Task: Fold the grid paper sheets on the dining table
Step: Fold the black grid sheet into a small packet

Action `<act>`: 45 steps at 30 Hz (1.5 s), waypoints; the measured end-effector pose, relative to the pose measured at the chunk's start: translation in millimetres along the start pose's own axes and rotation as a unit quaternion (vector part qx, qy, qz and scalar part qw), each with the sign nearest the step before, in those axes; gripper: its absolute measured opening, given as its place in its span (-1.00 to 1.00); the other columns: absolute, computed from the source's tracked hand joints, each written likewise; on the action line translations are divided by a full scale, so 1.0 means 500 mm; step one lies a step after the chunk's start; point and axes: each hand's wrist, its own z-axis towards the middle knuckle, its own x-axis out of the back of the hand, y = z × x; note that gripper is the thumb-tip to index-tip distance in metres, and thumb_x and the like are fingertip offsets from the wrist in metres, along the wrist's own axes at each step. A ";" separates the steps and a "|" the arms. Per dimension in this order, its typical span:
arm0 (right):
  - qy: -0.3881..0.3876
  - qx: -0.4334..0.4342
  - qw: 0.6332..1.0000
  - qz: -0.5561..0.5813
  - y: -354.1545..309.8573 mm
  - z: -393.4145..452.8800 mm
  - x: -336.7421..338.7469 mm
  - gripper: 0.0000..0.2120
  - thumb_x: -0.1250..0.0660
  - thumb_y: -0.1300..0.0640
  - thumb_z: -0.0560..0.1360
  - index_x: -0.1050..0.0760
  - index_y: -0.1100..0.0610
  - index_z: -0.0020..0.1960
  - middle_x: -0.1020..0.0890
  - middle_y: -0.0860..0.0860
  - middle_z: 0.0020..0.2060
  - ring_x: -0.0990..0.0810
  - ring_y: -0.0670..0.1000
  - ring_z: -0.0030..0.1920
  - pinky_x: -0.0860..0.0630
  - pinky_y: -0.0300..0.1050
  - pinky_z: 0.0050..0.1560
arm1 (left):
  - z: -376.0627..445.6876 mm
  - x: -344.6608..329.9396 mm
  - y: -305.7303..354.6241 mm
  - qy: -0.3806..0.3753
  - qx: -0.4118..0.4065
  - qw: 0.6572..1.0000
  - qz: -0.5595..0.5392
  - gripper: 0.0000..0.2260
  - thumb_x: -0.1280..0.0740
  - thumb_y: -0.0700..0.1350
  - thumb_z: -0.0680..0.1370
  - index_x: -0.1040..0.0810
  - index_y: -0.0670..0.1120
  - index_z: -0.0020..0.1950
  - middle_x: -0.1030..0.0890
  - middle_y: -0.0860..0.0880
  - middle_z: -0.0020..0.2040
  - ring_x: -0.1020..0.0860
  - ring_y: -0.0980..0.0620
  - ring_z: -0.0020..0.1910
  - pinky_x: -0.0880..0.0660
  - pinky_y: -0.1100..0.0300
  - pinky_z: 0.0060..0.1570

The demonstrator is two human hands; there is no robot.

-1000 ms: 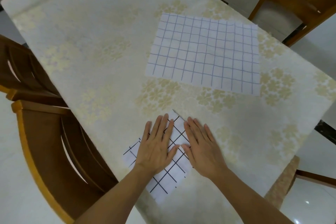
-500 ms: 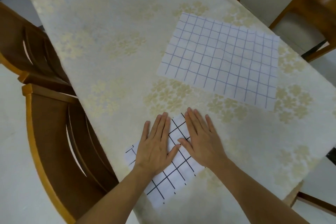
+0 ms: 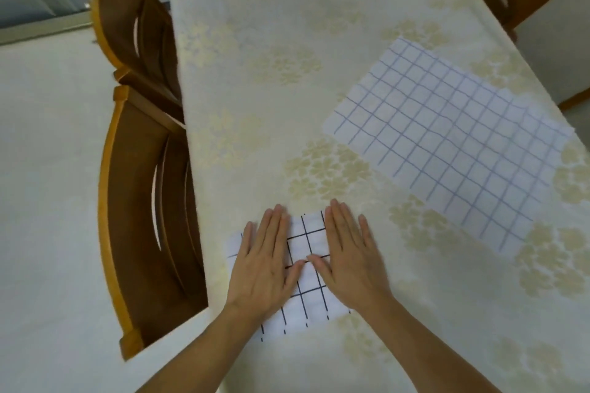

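Head view: both hands, left (image 3: 263, 268) and right (image 3: 351, 260), press flat (fingers straight) on folded grid paper (image 3: 308, 303), perhaps hiding its edges.

Both forearms are bare to the frame edge, with no sleeves, rings or watch visible.

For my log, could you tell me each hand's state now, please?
Left hand: open, flat on the folded grid sheet.
Right hand: open, flat on it.

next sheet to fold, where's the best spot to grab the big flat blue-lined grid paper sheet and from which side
Probably the near-left corner of the large blue-lined grid paper sheet. It lies flat and unfolded on the cream floral tablecloth, so come in low from the person's side and pinch that corner up; it looks closest to the right hand.
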 end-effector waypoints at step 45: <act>0.089 -0.314 0.945 0.035 -0.056 -0.150 0.010 -0.56 -0.10 -0.01 0.52 -0.50 0.09 0.32 -0.54 0.11 0.32 -0.51 0.17 0.33 -0.45 0.16 0.34 | 0.251 0.067 0.057 -0.020 -0.558 0.820 0.128 -0.62 -0.23 -0.03 0.52 -0.55 -0.06 0.30 -0.58 -0.08 0.31 -0.53 -0.09 0.30 -0.32 -0.13 0.41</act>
